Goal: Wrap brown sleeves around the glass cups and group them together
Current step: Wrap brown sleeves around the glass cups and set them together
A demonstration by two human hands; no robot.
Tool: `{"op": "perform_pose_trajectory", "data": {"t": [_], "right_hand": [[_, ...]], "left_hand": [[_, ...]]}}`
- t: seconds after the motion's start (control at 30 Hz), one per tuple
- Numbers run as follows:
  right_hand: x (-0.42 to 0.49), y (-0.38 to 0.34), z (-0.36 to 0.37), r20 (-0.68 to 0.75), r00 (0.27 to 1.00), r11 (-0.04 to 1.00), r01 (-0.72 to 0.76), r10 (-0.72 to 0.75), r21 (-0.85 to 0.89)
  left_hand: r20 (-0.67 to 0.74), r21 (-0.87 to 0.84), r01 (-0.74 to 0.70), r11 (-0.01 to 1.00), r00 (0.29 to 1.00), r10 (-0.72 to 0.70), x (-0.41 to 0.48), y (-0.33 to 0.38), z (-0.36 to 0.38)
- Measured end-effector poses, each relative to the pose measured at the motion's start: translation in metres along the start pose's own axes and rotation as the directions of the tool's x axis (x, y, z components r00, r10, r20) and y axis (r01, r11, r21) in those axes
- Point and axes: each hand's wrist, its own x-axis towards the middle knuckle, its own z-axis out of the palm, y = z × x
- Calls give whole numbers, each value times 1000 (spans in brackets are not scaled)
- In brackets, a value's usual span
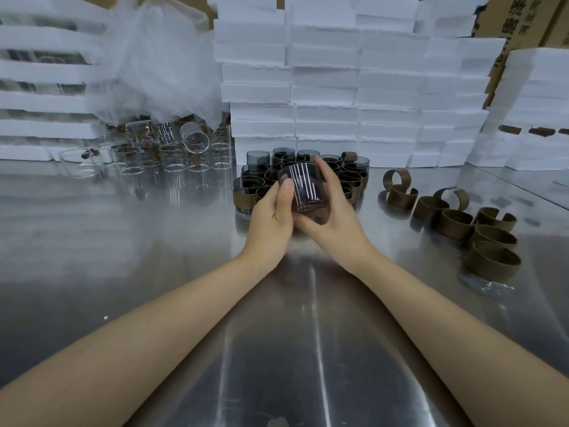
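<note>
Both hands, left hand [272, 208] and right hand [331, 201], grip a dark glass cup [303, 191] above the tabletop [184, 272]; brown sleeves [462, 223] lie to their right.

Left forearm [144, 328] and right forearm [446, 315] bare to frame edge; left hand [270, 214], right hand [334, 211] bare; nails short.

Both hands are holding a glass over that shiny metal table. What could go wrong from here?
1. The glass cup, held in the left hand and right hand over the hard metal table, could slip and break.
2. The grouped cups stand packed right behind it; a careless set-down might knock them.
3. One tilted clear glass rests on others and may tumble.
</note>
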Motion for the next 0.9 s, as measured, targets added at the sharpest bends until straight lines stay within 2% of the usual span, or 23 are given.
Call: {"op": "perform_pose_trajectory", "data": {"t": [0.13,0.23,0.27,0.33,0.37,0.4,0.47,0.67,0.73,0.8,0.87,0.9], "right_hand": [[2,-7,0,-113,994,990,6,10,138],[2,-5,0,-139,987,989,-65,84,133],[2,-3,0,-143,985,993,-87,98,81],[3,0,0,-161,984,991,-90,74,-95],[3,1,-2,-165,985,978,-81,49,-194],[3,1,-3,-165,986,962,-82,39,-261],[1,-3,-4,-145,988,953,-86,45,-291],[-2,-6,-5,-63,998,943,-9,-13,-332],[-5,-6,-5,-51,999,953,-21,6,-301],[-6,-6,-6,-47,998,966,-56,45,-252],[-7,-7,-5,-68,995,975,-83,70,-204],[-7,-8,-5,-82,994,980,-90,76,-180]], "left_hand": [[-17,117,-95,989,995,97,-4,4,1],[-37,379,-299,876,941,338,-5,10,2],[19,461,-388,798,903,429,-5,11,1],[236,554,-568,608,808,540,-5,11,0],[325,563,-613,554,781,534,-6,10,1],[369,559,-619,552,782,503,-6,9,2],[349,539,-557,632,830,435,-7,9,2],[159,450,-303,840,953,259,-6,8,-2],[85,343,-137,929,990,115,-3,9,-2],[75,126,74,989,994,-84,2,9,-4],[142,-58,215,975,968,-205,4,7,-5],[168,-74,219,973,964,-205,4,6,-6]]}}
